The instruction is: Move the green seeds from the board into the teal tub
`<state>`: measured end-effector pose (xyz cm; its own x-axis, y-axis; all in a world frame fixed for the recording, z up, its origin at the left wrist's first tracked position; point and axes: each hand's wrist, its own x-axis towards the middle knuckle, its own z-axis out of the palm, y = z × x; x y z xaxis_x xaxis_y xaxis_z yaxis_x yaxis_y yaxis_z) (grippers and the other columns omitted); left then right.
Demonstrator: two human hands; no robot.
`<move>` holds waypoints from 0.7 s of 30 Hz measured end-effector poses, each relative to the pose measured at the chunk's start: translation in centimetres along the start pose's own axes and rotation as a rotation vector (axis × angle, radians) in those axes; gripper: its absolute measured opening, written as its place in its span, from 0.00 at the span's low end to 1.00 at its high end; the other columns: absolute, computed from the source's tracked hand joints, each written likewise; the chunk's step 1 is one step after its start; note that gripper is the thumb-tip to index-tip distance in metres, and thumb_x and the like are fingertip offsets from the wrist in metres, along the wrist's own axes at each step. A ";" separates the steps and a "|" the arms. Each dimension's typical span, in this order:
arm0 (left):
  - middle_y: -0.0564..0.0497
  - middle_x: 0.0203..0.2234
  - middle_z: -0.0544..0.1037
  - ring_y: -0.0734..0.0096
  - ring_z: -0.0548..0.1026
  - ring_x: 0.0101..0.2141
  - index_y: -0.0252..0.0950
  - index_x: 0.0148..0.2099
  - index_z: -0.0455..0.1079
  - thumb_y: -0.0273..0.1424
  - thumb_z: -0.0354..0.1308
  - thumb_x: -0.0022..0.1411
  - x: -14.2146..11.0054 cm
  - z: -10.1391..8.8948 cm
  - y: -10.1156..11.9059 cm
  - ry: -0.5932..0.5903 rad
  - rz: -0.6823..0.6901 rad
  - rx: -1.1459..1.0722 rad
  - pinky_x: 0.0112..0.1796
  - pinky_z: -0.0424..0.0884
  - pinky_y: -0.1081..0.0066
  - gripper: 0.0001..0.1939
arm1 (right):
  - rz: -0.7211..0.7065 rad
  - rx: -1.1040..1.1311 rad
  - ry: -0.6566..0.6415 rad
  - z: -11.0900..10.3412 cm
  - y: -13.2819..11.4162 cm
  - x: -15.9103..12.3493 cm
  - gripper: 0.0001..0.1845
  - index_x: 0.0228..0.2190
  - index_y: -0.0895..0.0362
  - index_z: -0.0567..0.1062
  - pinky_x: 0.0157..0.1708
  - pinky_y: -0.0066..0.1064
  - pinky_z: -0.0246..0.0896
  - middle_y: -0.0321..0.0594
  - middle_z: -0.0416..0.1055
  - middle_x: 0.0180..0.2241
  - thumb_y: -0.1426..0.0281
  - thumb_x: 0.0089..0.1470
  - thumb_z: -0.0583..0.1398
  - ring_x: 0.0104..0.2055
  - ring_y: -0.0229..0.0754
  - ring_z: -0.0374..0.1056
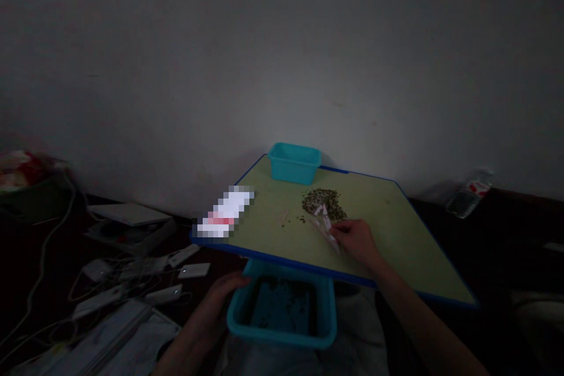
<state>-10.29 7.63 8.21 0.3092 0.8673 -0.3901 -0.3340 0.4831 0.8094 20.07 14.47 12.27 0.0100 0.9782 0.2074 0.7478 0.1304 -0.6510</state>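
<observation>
My right hand point(358, 239) is closed in a pinch on a transparent plastic piece with pinkish edges point(325, 227), perhaps a small bag. Its far end meets the near side of a heap of small dark and pale grains point(324, 200) on the pale-topped folding table point(264, 226). Below the table's near edge, my left hand point(222, 296) grips the left rim of a turquoise plastic basin point(282, 338) resting over my lap. Dark grains are scattered along that basin's bottom. The left fingers are partly hidden behind the rim.
A second turquoise basin point(294, 170) stands at the table's back by the wall. A pixelated white patch point(227, 211) covers something on the left corner. Power strips and cables point(145, 270) litter the left floor. A plastic bottle point(470, 195) lies at the right.
</observation>
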 end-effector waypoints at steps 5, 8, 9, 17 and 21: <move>0.48 0.30 0.81 0.54 0.76 0.35 0.37 0.39 0.74 0.32 0.56 0.49 -0.1 0.2 0.3 -0.007 -0.019 -0.016 0.40 0.69 0.59 0.13 | -0.012 -0.008 -0.005 0.3 0.2 0.4 0.15 0.30 0.58 0.79 0.22 0.26 0.56 0.39 0.75 0.23 0.64 0.45 0.56 0.24 0.40 0.68; 0.47 0.30 0.81 0.54 0.77 0.34 0.37 0.38 0.74 0.32 0.56 0.49 -0.2 0.1 0.3 -0.008 -0.030 -0.022 0.40 0.69 0.59 0.13 | -0.011 -0.006 -0.030 0.4 0.1 0.7 0.15 0.31 0.58 0.79 0.21 0.25 0.56 0.39 0.74 0.22 0.64 0.46 0.56 0.23 0.39 0.67; 0.47 0.30 0.81 0.53 0.76 0.34 0.37 0.38 0.74 0.32 0.56 0.49 -0.2 0.1 0.2 -0.009 -0.030 -0.023 0.40 0.69 0.58 0.12 | -0.019 -0.002 -0.042 0.5 0.1 0.8 0.15 0.31 0.58 0.79 0.21 0.25 0.55 0.39 0.74 0.22 0.64 0.46 0.56 0.23 0.39 0.67; 0.48 0.30 0.81 0.52 0.76 0.36 0.40 0.36 0.74 0.32 0.55 0.50 -0.3 0.2 0.3 -0.010 -0.013 -0.012 0.41 0.68 0.57 0.10 | -0.042 0.019 -0.072 0.4 0.4 0.8 0.14 0.30 0.57 0.79 0.22 0.25 0.56 0.38 0.75 0.24 0.64 0.45 0.56 0.23 0.38 0.67; 0.48 0.30 0.81 0.52 0.76 0.36 0.40 0.36 0.74 0.32 0.56 0.49 -0.4 0.3 0.5 0.000 -0.031 -0.006 0.41 0.69 0.57 0.11 | -0.050 0.006 -0.071 0.2 0.2 0.5 0.13 0.29 0.57 0.79 0.21 0.25 0.57 0.38 0.75 0.23 0.65 0.45 0.56 0.23 0.38 0.67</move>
<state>-10.29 7.52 8.89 0.3198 0.8519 -0.4147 -0.3299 0.5104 0.7941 20.12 15.03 12.15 -0.0747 0.9793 0.1879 0.7424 0.1804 -0.6453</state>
